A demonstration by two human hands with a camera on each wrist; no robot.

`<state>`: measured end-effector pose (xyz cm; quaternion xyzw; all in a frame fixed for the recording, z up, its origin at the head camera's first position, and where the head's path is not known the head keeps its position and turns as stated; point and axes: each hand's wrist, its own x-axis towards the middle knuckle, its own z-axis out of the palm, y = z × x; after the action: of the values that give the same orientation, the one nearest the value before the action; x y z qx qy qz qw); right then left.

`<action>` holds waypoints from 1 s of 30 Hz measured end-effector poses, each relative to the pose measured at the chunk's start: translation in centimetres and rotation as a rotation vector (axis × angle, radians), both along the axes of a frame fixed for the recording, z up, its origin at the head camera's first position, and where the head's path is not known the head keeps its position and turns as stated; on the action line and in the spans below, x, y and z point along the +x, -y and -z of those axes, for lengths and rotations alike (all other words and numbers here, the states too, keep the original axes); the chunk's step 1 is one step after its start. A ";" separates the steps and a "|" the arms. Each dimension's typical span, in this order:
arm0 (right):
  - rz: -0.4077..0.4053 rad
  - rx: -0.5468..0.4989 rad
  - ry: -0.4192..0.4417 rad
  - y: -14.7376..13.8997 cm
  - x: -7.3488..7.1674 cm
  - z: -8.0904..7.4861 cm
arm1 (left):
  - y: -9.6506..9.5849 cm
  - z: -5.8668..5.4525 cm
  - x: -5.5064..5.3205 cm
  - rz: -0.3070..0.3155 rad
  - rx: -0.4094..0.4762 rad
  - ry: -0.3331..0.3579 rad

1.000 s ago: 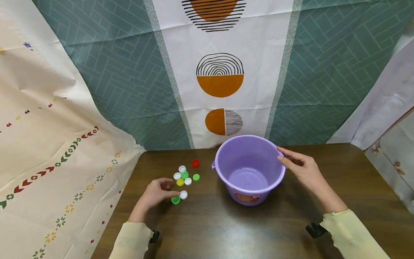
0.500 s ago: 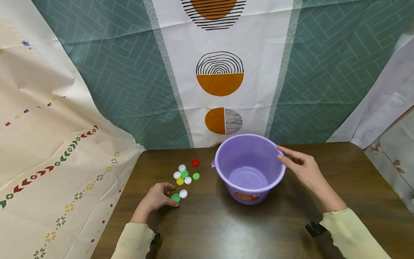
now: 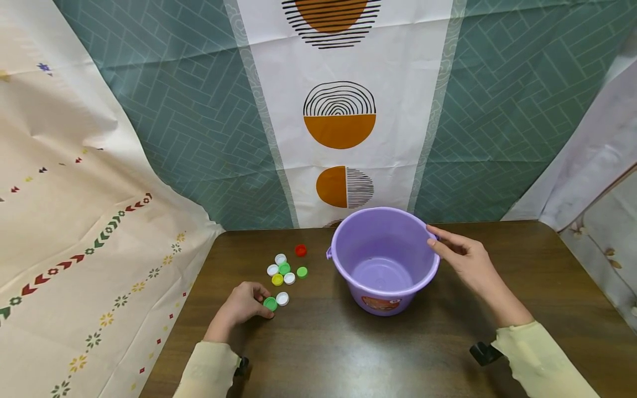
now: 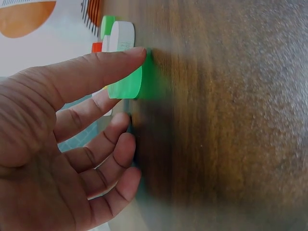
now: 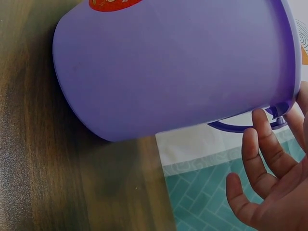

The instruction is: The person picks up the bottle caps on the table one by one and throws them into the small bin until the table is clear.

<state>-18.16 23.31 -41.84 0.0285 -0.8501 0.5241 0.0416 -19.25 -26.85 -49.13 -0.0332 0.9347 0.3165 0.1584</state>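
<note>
My left hand [image 3: 243, 304] is low over the table, its thumb and index finger around a green bottle cap [image 3: 270, 303]. In the left wrist view, the green cap [image 4: 126, 85] stays between thumb and index finger while the other fingers curl loosely. A white bottle cap [image 3: 282, 298] lies right beside it. My right hand [image 3: 468, 262] grips the rim of a purple bucket [image 3: 370, 235], thumb at the inner side and fingers outside. The right wrist view has the bucket's outer wall [image 5: 168, 67] and the fingers near its handle [image 5: 231, 128].
Behind the left hand lie more caps: a yellow cap [image 3: 277, 279], a red cap [image 3: 301, 250], a light green cap [image 3: 302, 272] and several others clustered together. A patterned curtain [image 3: 338, 132] hangs along the back edge of the brown table [image 3: 318, 354].
My left hand has drawn back from near the white cap to the green cap, its thumb and index finger now around it. The right hand and bucket stay put.
</note>
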 end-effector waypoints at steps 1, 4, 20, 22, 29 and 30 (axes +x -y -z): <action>0.000 -0.001 0.002 0.0 0.0 0.0 | 0.0 0.0 0.0 -0.002 0.001 0.001; 0.001 -0.003 0.005 0.0 0.0 0.0 | 0.1 -0.2 0.2 -0.010 0.006 0.012; -0.002 -0.001 0.003 0.0 0.0 0.0 | 0.7 -0.4 0.0 -0.064 0.008 -0.067; -0.001 0.000 0.002 0.0 0.0 -0.1 | 0.8 -0.6 -0.1 -0.073 0.011 -0.107; -0.002 -0.008 -0.001 -0.1 -0.1 0.0 | 0.7 -1.7 -0.3 -0.120 0.050 -0.181; -0.003 -0.009 -0.002 -0.1 0.0 0.1 | 0.7 -1.9 -0.3 -0.128 0.053 -0.193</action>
<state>-18.21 23.37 -41.89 0.0300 -0.8477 0.5280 0.0420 -19.59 -27.50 -47.25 -0.0579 0.9329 0.3521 0.0482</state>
